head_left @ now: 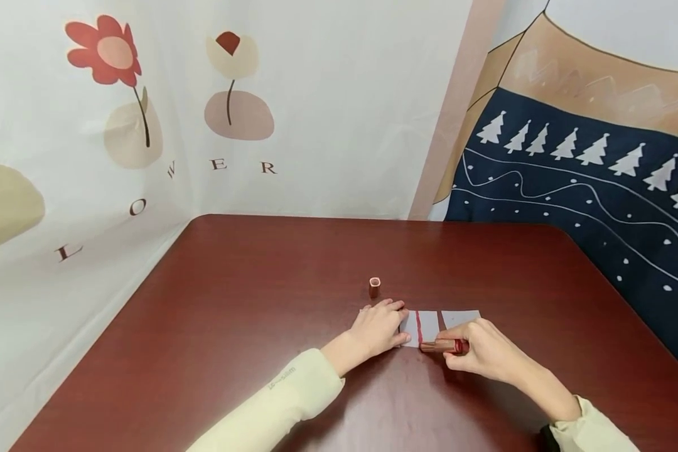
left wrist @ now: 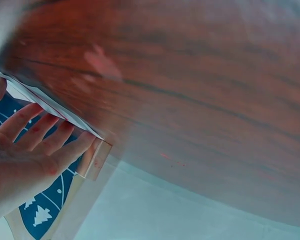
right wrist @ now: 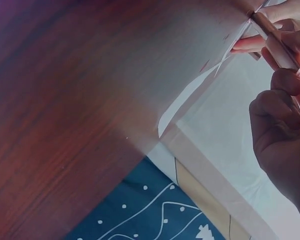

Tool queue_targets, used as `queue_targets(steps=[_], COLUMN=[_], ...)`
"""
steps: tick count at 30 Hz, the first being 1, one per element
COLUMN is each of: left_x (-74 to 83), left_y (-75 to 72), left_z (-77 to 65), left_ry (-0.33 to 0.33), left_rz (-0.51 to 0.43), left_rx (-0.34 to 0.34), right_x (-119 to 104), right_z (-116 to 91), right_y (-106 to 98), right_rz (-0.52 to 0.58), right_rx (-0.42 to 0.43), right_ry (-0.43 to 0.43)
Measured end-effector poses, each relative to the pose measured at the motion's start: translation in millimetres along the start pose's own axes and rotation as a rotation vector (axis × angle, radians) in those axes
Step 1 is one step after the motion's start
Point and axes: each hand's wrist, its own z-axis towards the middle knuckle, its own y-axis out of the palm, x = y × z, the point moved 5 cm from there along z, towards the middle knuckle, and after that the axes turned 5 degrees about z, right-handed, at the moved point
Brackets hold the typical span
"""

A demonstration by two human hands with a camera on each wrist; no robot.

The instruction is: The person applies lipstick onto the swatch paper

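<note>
In the head view my right hand [head_left: 488,351] pinches a copper-coloured lipstick [head_left: 442,346] between thumb and fingers. The tube lies nearly level, its tip touching the white paper [head_left: 429,321] at the near end of a wavy red line [head_left: 419,326]. My left hand [head_left: 375,326] rests with fairly straight fingers on the paper's left edge. A brown wedge splits the paper's right part; whether it is a gap or a mark I cannot tell. Curled fingers hold the lipstick [right wrist: 277,45] in the right wrist view. The left fingers [left wrist: 50,137] extend along the paper in the left wrist view.
A hollow copper lipstick cap [head_left: 375,287] stands upright on the dark red-brown table [head_left: 260,270], just beyond my left fingertips. White flower-print cloth [head_left: 328,113] hangs behind the table and along its left side. Navy tree-print cloth [head_left: 570,182] hangs at the right.
</note>
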Motion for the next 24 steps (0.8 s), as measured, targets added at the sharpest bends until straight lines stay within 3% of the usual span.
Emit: queue_targets(steps=[6, 11, 24], left_x=[0.0, 2.8, 4.8], left_y=[-11.4, -16.4, -29.2], left_z=[8.6, 12.4, 21.4], left_ry=[0.004, 0.004, -0.012], left_rz=[0.005, -0.001, -0.036], left_rx=[0.0, -0.045, -0.139], right_x=[3.9, 3.3, -8.3], right_z=[4.8, 3.2, -5.1], right_y=[-18.1, -28.1, -50.4], right_rz=[0.0, -0.017, -0.038], right_rx=[0.103, 0.098, 0.115], right_ry=[0.061, 0.135, 0.111])
